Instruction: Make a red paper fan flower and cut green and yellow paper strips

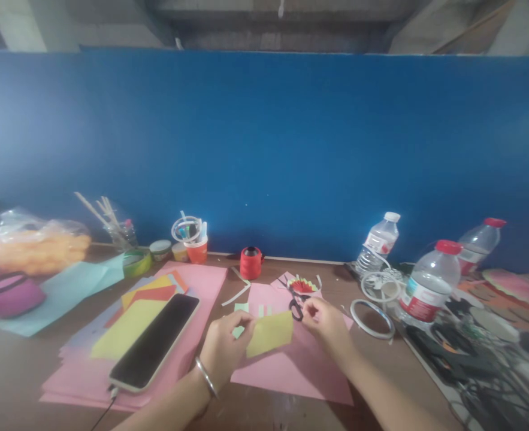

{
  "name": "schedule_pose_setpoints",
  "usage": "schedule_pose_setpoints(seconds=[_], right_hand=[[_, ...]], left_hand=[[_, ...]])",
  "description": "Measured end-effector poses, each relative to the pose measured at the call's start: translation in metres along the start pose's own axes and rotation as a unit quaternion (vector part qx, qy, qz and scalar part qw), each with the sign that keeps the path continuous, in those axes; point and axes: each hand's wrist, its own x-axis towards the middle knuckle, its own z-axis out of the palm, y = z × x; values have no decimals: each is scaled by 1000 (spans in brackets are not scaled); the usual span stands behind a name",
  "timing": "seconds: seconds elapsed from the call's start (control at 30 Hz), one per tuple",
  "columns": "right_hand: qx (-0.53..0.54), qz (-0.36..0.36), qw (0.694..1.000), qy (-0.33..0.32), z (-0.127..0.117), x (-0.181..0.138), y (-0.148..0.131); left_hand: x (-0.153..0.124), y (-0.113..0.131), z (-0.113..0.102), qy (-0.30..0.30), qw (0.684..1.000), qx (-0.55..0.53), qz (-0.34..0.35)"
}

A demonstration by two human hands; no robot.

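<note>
A piece of yellow paper [271,335] is pinched at its left edge by my left hand [226,341], which wears a silver bangle. My right hand [322,323] is just right of the paper, thumb and fingers pressed together; what they hold, if anything, cannot be made out. Black-handled scissors [296,310] lie beside its fingertips, blades pointing away. Beneath both is a large pink sheet [291,380]. At its far end lies a red fan-folded paper piece [304,287] with a pale green edge. Small pale green paper pieces [241,307] lie behind my left hand.
To the left, a phone [156,341] with a cable rests on stacked coloured paper [66,383]. A red pot-shaped object [250,263] and an orange pen cup [197,250] stand at the back. A tape ring [372,319], bottles [432,281] and tangled cables [493,371] occupy the right.
</note>
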Motion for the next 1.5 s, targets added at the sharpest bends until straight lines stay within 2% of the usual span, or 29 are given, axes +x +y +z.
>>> schedule_pose_setpoints(seconds=[0.07,0.13,0.23,0.3,0.4,0.47,0.53,0.63,0.73,0.8,0.87,0.97,1.1,1.2,1.27,1.4,1.5], right_hand=[[48,31,998,12,-1,1,1],[135,27,991,-2,3,-1,-3],[217,20,973,-73,13,-9,-15],[216,27,972,-87,19,-14,-22],[254,55,964,-51,23,-20,-27],[355,101,926,-76,24,-22,-26],[453,157,870,-118,24,-22,-25],[550,257,773,-185,24,-21,-26],[623,312,671,-254,23,-23,-29],[642,307,647,-275,22,-25,-31],[639,299,650,-283,22,-27,-32],[617,293,685,-254,26,-28,-30],[556,284,756,-199,33,-26,-25],[493,238,818,-173,37,-26,-24],[466,204,846,-160,39,-28,-26],[437,173,868,-163,39,-31,-31],[421,168,875,-171,38,-32,-33]], left_hand=[[2,-2,-1,5,1000,-27,-12],[2,-4,1,2,998,-51,-20],[1,-6,8,-3,992,-115,-50],[1,-7,14,-10,975,-200,-99],[2,-7,21,-31,926,-332,-178],[4,-7,23,-27,908,-368,-201],[5,-7,22,-31,909,-368,-194],[4,-8,20,-102,915,-353,-170],[1,-8,18,-165,911,-337,-172],[0,-9,17,-187,918,-310,-162],[1,-9,15,-198,929,-278,-142],[3,-9,14,-201,940,-247,-125],[5,-5,13,-175,939,-273,-113],[6,-2,13,-158,929,-305,-141],[6,-1,13,-156,932,-290,-149],[5,1,13,-171,937,-243,-186],[5,3,12,-175,950,-202,-163]])
